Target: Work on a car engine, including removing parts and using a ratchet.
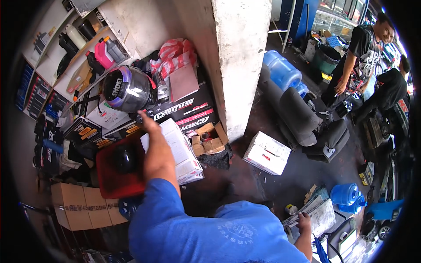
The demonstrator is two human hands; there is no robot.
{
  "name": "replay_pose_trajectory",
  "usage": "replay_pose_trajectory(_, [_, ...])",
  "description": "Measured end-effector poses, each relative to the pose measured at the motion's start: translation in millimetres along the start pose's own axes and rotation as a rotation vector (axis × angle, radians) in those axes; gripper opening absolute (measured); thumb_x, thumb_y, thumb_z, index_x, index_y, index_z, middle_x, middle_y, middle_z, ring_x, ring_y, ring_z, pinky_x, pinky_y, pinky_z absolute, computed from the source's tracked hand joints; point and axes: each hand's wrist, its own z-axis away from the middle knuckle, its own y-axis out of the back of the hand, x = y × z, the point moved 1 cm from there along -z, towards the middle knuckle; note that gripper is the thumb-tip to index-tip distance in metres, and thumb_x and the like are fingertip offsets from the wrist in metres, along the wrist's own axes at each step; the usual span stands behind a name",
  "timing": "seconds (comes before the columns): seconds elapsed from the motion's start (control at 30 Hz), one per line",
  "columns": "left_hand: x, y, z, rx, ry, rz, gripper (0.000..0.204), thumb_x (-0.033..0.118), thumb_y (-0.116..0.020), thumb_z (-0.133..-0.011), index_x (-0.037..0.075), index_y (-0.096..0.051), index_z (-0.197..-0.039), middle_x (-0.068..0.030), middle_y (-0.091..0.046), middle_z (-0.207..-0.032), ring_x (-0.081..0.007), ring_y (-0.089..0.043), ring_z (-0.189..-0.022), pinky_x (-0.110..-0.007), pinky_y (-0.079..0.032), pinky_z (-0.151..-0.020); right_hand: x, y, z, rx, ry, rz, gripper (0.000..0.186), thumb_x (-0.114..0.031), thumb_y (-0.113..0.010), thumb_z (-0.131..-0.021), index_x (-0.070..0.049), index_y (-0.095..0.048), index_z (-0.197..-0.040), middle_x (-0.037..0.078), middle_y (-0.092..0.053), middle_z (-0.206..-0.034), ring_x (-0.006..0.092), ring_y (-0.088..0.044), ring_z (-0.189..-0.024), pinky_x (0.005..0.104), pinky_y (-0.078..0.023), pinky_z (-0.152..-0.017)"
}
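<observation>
Stretched forward to the left, my left hand (149,124) is by the lower edge of a dark motorcycle helmet (131,90). A finger shows extended; the others are hard to make out, and I cannot tell whether it touches the helmet. Low on the right, my right hand (303,222) is closed on folded newspapers (321,215), which hang beside a small can (290,209). Below my left forearm are a red bin (109,168) with a round black object (125,157) in it and a stack of white boxes (177,151).
Shelves with bottles (104,53) stand at the left. A white pillar (241,61) rises ahead. On the floor are a white box (267,152), grey seats (291,111), blue water jugs (346,195) and brown cartons (83,206). Two other people (359,57) are at the far right.
</observation>
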Motion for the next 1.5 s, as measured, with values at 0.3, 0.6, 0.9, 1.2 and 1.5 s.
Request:
replay_pose_trajectory(0.3, [79, -63, -89, -0.224, 0.154, -0.479, 0.077, 0.057, -0.056, -0.09, 0.006, -0.033, -0.142, -0.0144, -0.046, -0.129, -0.0299, -0.055, -0.084, -0.049, -0.047, -0.087, -8, 34, 33, 0.121, -0.147, 0.188, 0.053, -0.029, -0.063, -0.088, -0.001, -0.049, -0.13, 0.015, -0.061, -0.097, 0.0262, -0.06, -0.076, 0.0448, -0.052, -0.059])
replay_pose_trajectory(0.6, [32, -76, -125, -0.414, -0.045, -0.406, 0.051, 0.029, -0.068, -0.087, 0.001, -0.053, -0.127, -0.0169, -0.053, -0.127, -0.0313, -0.053, -0.114, -0.046, -0.047, -0.094, -98, -43, 54, 0.116, 0.323, 0.488, 0.051, -0.029, -0.066, -0.084, 0.005, -0.059, -0.121, 0.022, -0.065, -0.115, 0.0301, -0.064, -0.106, 0.0364, -0.05, -0.088])
replay_pose_trajectory(0.9, [8, -23, 83, -0.982, -0.455, -0.349, 0.047, 0.033, -0.061, -0.086, -0.003, -0.061, -0.116, -0.0159, -0.065, -0.106, -0.0293, -0.061, -0.097, -0.046, -0.047, -0.09, -52, -25, 46, 0.116, 0.138, 0.413, 0.074, -0.054, -0.061, -0.084, 0.002, -0.052, -0.132, 0.023, -0.053, -0.133, 0.0361, -0.05, -0.126, 0.0399, -0.039, -0.106])
replay_pose_trajectory(1.2, [-127, 49, 371, -1.726, -0.564, -0.956, 0.05, 0.035, -0.063, -0.084, -0.005, -0.061, -0.114, -0.0164, -0.066, -0.1, -0.0286, -0.062, -0.094, -0.045, -0.048, -0.088, 45, 17, -17, 0.033, -0.066, 0.134, 0.065, -0.057, -0.056, -0.086, 0.002, -0.066, -0.112, 0.025, -0.062, -0.118, 0.0365, -0.058, -0.114, 0.0416, -0.045, -0.097])
replay_pose_trajectory(1.5, [-284, 33, 558, -2.259, -0.754, -1.53, 0.053, 0.036, -0.066, -0.083, -0.007, -0.061, -0.112, -0.0168, -0.067, -0.095, -0.0279, -0.063, -0.091, -0.045, -0.049, -0.085, 119, 114, -22, 0.291, 0.064, -0.09, 0.072, -0.058, -0.058, -0.085, 0.003, -0.06, -0.123, 0.024, -0.061, -0.12, 0.0334, -0.06, -0.113, 0.0391, -0.048, -0.093])
